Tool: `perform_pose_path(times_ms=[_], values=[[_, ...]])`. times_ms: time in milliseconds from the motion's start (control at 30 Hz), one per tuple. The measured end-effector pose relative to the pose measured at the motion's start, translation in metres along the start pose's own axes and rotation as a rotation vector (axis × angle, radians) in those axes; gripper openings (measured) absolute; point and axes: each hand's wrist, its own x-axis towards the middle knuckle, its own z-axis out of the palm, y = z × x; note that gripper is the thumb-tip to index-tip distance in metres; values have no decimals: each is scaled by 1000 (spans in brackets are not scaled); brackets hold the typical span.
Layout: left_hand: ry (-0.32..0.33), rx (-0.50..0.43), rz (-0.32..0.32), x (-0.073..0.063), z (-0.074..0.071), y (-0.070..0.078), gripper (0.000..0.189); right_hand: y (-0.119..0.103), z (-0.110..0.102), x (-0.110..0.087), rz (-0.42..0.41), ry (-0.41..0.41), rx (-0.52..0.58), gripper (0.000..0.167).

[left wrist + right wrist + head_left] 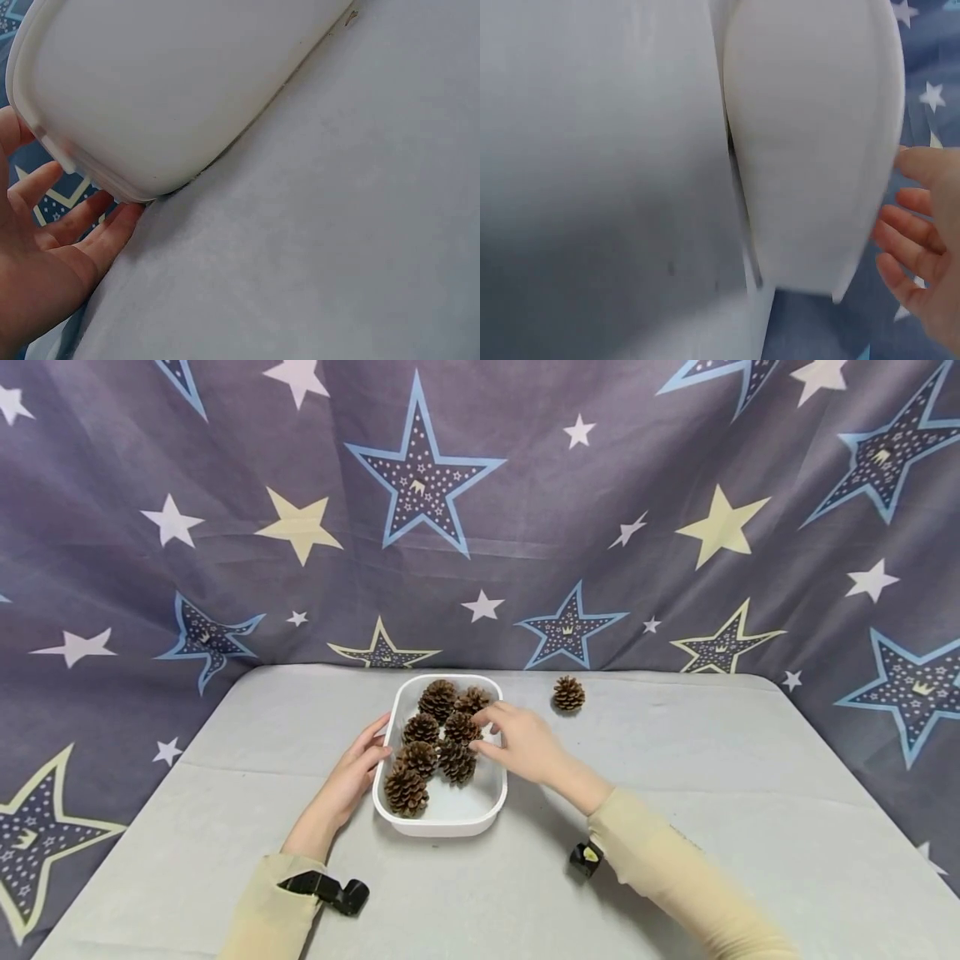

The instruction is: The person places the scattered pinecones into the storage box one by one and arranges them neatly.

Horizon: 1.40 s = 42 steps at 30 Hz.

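A white rectangular tub [442, 829] stands on the table with several brown pine cones [407, 791] inside, mostly along its left side and far end. My left hand [352, 781] rests against the tub's left wall, fingers extended along it; the left wrist view shows the fingertips [124, 217] at the wall. From the right, my right hand [525, 743] reaches over the rim, thumb and forefinger apart beside a pine cone [461, 728] in the middle. In the right wrist view, the tub wall [814, 150] hides what lies beyond those fingertips.
One more pine cone [568, 694] lies on the table near its back edge, right of the tub. The pale grey cloth-covered table [675, 760] ends at a dark curtain [510, 518] printed with stars. A black wrist camera [330, 892] is strapped on the left sleeve.
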Motion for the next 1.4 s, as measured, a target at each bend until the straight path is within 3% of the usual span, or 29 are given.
perform_pose_path(times_ms=[233,567,833,1400], values=[[-7,-8,-7,1,1,1,57,31,-17,0,55,116,-56,33],[-1,-14,-10,1,0,-1,58,67,-27,-1,101,158,-112,41],[-2,-13,-12,-1,0,0,58,91,-29,-5,224,121,-141,53],[-6,-13,2,-2,0,1,57,134,-24,-17,502,68,31,67]])
